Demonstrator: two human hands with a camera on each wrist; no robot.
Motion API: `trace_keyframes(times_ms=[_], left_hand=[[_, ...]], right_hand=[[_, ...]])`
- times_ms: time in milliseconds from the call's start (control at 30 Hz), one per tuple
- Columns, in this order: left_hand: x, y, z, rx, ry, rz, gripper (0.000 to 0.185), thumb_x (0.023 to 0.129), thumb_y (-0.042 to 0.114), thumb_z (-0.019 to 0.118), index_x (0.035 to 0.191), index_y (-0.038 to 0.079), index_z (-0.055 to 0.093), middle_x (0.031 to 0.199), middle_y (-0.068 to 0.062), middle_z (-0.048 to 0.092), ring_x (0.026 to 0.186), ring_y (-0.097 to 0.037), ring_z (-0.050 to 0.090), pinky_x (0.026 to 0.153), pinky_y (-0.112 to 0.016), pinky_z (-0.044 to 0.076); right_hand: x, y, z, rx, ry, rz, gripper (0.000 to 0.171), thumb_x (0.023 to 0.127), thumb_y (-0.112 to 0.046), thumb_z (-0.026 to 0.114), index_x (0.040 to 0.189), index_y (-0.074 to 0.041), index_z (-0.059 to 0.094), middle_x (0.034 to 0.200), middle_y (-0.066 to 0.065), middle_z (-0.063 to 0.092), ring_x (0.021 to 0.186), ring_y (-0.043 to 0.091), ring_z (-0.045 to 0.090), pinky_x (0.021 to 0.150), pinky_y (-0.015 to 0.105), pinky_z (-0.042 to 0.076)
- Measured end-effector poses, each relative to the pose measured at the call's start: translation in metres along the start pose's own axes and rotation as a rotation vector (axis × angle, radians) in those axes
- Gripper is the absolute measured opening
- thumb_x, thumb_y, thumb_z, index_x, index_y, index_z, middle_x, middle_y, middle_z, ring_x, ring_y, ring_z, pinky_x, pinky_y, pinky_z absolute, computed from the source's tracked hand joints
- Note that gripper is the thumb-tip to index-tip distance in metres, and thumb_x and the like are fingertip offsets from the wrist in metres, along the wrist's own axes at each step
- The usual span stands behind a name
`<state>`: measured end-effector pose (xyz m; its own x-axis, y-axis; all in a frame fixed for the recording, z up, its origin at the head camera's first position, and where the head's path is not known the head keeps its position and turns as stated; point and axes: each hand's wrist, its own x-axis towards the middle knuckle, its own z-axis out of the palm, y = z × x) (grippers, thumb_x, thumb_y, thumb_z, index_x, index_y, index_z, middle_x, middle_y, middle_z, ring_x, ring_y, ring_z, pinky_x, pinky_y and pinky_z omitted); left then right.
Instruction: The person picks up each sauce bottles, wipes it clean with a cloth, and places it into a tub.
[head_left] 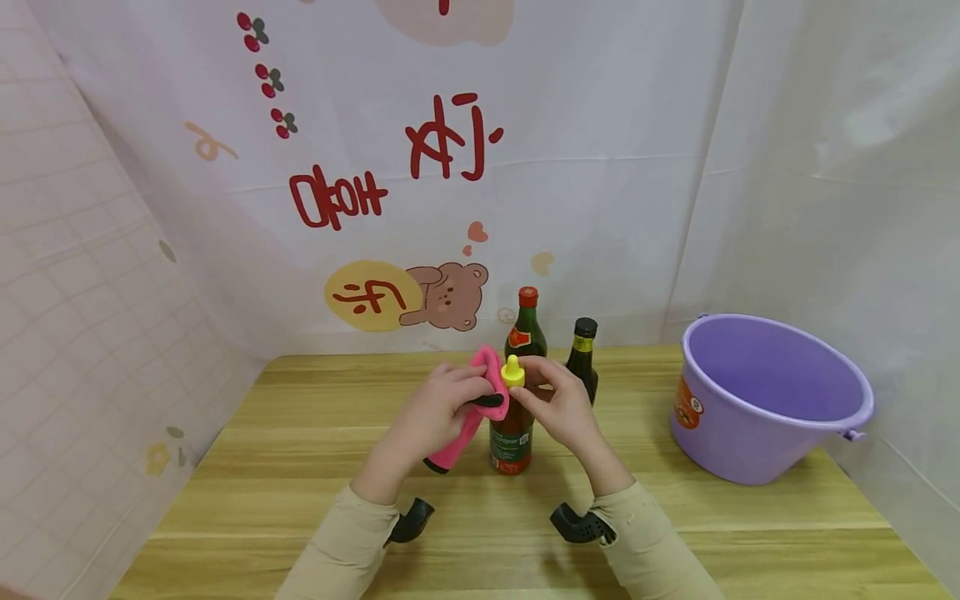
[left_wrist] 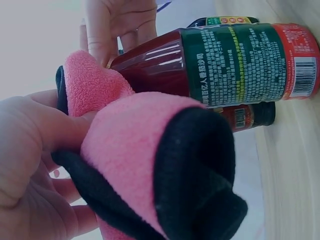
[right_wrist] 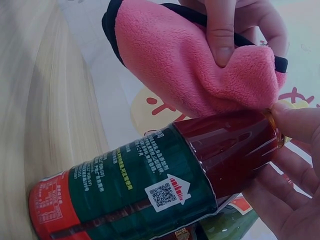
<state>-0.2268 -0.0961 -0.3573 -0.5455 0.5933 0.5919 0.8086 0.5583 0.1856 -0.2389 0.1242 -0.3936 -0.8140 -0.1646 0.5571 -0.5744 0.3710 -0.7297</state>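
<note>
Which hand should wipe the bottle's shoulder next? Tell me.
Left. The left hand already holds the pink cloth against the bottle, while the right hand pinches the yellow cap, steadying it.

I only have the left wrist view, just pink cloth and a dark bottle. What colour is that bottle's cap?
Observer: Yellow; the head view shows the yellow cap at the right hand.
Operator: Anything else on the table?
Observer: A purple bucket stands at the right.
Operator: More bottles?
Observer: Two behind: a red-capped bottle and a black-capped bottle.
</note>
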Motion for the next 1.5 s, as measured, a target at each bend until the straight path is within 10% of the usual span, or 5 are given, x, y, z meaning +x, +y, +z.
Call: trace_keyframes(times_ms=[1500], left_hand=[[-0.036,-0.008,0.029,-0.021,-0.017,-0.059,0.027,0.081,-0.002,0.078,0.101,0.016,0.074,0.115,-0.004,0.070,0.098,-0.022,0.058,0.082,-0.036,0.053]], right_hand=[[0.000,0.003,0.000,0.001,-0.001,-0.009,0.037,0.086,-0.009,0.077,0.121,-0.010,0.067,0.104,0.006,0.065,0.093,0.021,0.067,0.079,0.037,0.058]])
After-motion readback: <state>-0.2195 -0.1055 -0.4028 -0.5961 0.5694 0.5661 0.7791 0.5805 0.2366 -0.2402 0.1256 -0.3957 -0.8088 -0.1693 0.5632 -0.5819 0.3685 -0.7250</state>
